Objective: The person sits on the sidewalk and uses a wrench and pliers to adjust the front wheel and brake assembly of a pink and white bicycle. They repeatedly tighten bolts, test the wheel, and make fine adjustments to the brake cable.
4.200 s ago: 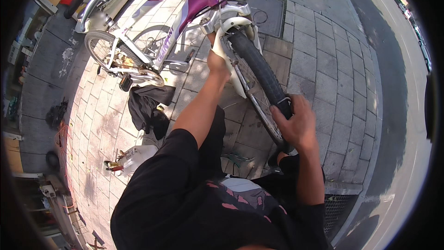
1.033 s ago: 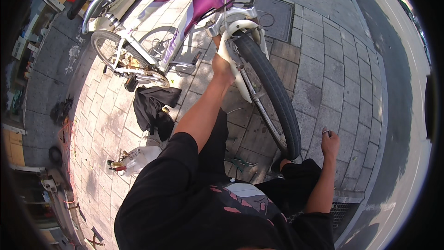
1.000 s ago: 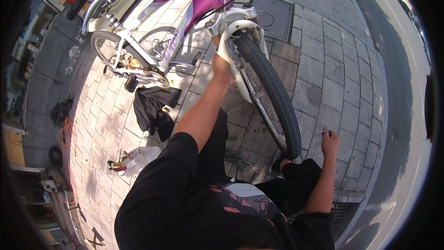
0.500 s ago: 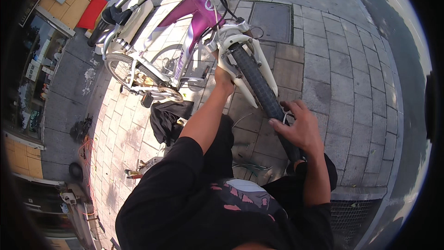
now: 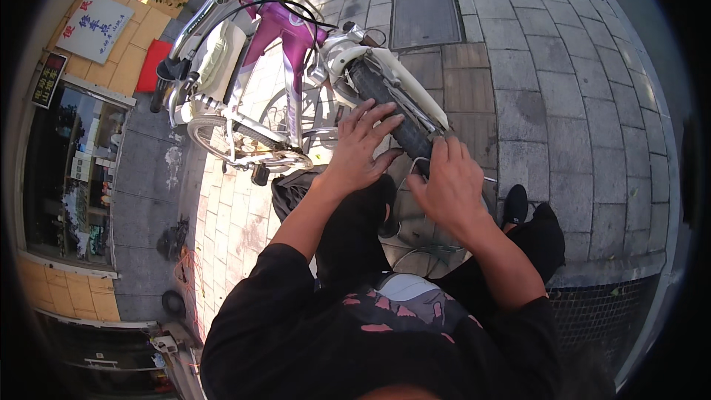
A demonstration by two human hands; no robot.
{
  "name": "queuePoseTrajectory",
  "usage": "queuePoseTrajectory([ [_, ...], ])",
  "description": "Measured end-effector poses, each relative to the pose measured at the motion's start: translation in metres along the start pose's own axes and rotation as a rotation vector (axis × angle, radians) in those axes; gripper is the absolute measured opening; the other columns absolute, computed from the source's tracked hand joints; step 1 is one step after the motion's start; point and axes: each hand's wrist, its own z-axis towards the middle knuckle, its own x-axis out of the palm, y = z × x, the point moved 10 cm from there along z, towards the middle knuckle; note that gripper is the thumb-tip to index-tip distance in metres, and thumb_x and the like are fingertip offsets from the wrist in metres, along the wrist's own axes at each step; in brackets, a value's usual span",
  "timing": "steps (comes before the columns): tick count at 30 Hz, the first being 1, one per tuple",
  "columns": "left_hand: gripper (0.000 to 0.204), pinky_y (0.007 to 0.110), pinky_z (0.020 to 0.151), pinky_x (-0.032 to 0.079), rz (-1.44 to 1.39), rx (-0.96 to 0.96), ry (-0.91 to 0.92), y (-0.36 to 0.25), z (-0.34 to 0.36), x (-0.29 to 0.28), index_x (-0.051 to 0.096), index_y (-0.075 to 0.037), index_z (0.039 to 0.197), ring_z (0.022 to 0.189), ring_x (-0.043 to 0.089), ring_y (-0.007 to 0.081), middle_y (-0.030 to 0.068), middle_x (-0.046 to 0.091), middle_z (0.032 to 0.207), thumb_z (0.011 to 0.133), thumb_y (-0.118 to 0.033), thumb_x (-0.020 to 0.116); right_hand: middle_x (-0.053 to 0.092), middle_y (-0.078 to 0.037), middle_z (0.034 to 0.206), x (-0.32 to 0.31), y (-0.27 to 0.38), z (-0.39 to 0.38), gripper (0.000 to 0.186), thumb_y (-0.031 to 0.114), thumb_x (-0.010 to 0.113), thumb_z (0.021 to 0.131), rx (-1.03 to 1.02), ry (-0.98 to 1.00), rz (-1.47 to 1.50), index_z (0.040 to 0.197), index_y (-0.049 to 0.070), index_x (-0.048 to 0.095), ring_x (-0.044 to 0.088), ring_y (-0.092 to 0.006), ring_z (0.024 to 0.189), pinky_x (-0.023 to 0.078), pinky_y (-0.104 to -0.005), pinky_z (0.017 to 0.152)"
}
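Hands [image 5: 359, 152] [image 5: 453, 185] on treaded rubber tyre [image 5: 409, 135], white fork [image 5: 416, 90]

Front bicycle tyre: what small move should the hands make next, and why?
Perhaps wrap the left hand around the front tyre to steady it: that hand looks spread at the tyre, not closed around it, while the right hand is curled at a nearer stretch.
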Motion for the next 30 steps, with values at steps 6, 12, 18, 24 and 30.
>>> queuePoseTrajectory([
  [6,0.065,0.055,0.113,0.038,0.216,0.320,0.359,-0.013,0.040,0.009,0.064,-0.023,0.146,0.142,0.058,0.0217,-0.0019,0.066,0.146,0.085,-0.026,0.085,0.063,-0.019,0.111,-0.002,0.005,-0.001,0.059,0.028,0.083,0.078,-0.041,-0.052,-0.046,0.120,-0.006,0.061,0.066,-0.0387,0.102,0.057,-0.0496,0.081],
  [12,0.058,0.048,0.111,0.043,0.277,0.467,0.337,-0.005,0.057,0.027,0.066,-0.020,0.142,0.131,0.064,0.0233,0.0009,0.070,0.140,0.087,-0.025,0.083,0.067,-0.016,0.106,-0.016,-0.006,0.008,0.045,0.029,0.083,0.079,-0.042,-0.091,-0.205,0.107,-0.002,0.068,0.068,-0.0356,0.102,0.058,-0.0475,0.084],
  [18,0.058,0.053,0.110,0.040,0.131,0.451,0.389,-0.018,0.093,0.040,0.067,-0.010,0.134,0.126,0.064,0.0318,0.0116,0.072,0.127,0.079,-0.018,0.084,0.067,-0.022,0.121,-0.029,-0.038,0.029,0.047,0.029,0.074,0.086,0.021,-0.105,-0.281,0.119,-0.004,0.067,0.068,-0.0420,0.111,0.055,-0.0510,0.097],
  [24,0.059,0.052,0.107,0.042,0.172,0.387,0.365,0.002,0.102,0.040,0.067,-0.014,0.138,0.125,0.064,0.0333,0.0099,0.072,0.128,0.083,-0.027,0.084,0.071,-0.024,0.121,-0.061,-0.022,0.025,0.045,0.032,0.077,0.090,-0.013,-0.120,-0.250,0.116,-0.004,0.071,0.070,-0.0381,0.114,0.057,-0.0491,0.096],
  [30,0.049,0.054,0.108,0.044,0.244,0.125,0.345,0.001,0.133,0.065,0.067,-0.016,0.141,0.128,0.066,0.0312,0.0084,0.073,0.131,0.095,-0.030,0.075,0.070,-0.019,0.107,-0.045,-0.029,-0.011,0.029,0.027,0.066,0.104,-0.027,-0.039,0.372,0.108,-0.001,0.072,0.069,-0.0393,0.098,0.054,-0.0459,0.083],
])
